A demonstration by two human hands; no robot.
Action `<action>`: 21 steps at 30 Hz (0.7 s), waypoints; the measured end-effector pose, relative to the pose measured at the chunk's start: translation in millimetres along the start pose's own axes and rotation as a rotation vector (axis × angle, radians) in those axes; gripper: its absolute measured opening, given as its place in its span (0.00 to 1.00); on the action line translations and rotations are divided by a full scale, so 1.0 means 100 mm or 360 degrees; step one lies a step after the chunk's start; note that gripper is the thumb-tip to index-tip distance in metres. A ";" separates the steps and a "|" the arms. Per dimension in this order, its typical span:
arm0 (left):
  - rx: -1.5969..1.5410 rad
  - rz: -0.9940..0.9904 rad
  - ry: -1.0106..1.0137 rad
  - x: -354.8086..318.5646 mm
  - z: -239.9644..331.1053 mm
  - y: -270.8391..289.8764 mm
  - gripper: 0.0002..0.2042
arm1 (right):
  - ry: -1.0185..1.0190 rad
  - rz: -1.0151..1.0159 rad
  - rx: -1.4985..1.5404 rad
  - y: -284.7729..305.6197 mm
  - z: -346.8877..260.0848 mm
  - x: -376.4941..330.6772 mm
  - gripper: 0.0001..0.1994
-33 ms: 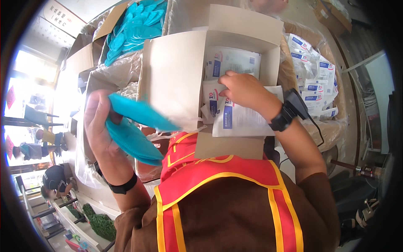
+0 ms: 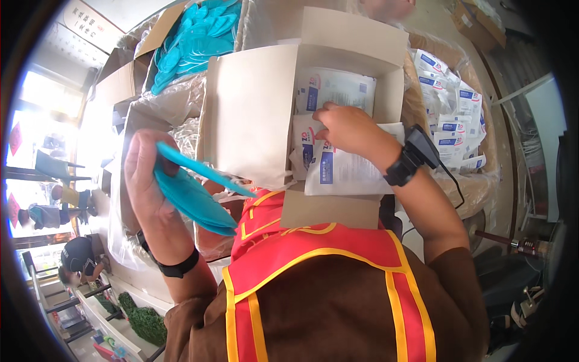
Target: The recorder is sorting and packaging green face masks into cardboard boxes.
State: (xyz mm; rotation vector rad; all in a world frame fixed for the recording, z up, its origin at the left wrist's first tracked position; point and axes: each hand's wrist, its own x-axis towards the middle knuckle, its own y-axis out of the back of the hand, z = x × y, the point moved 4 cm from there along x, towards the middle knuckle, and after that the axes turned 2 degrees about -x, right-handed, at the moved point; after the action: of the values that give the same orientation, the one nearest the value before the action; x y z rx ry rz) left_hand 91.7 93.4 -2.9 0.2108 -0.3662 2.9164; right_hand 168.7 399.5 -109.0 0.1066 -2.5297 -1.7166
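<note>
Teal gloves (image 2: 193, 193) pinched in raised left hand (image 2: 148, 187); right hand (image 2: 347, 130) presses packets (image 2: 344, 169).

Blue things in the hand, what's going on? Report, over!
Left hand shut on flat teal-blue pieces. Right hand inside open cardboard box, fingers on white paper packets. Nothing blocking either hand.
</note>
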 end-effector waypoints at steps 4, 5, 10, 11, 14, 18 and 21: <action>-0.0142 -0.0074 0.0000 0.01 -0.19 -0.09 0.20 | -0.0074 -0.0172 -0.0082 -0.17 0.07 0.11 0.11; -0.0155 -0.0051 0.0063 0.02 -0.23 -0.14 0.23 | -0.0074 -0.0175 -0.0083 -0.17 0.07 0.11 0.11; -0.0124 -0.0060 0.0143 0.07 -0.44 -0.40 0.25 | -0.0236 -0.0306 0.0194 -0.04 0.04 0.10 0.06; -0.0101 -0.0122 0.0189 0.05 -0.48 -0.49 0.24 | -0.0233 -0.0306 0.0195 0.03 0.01 0.07 0.06; -0.0065 -0.0362 0.0288 0.01 -0.59 -0.64 0.18 | -0.0131 -0.0043 0.0403 0.39 -0.15 -0.12 0.05; 0.1051 -0.0795 0.0026 -0.11 -0.54 -1.04 0.10 | 0.0028 0.0211 0.0608 0.79 -0.41 -0.36 0.06; 0.0977 -0.1007 -0.0089 -0.17 -0.53 -1.22 0.09 | 0.0225 0.0393 0.0615 0.87 -0.50 -0.44 0.06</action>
State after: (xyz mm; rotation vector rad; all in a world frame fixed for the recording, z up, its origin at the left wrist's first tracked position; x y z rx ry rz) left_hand 128.1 220.3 -28.3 0.4060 0.5143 2.3030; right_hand 216.8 389.7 -10.5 -0.0573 -2.6039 -1.0834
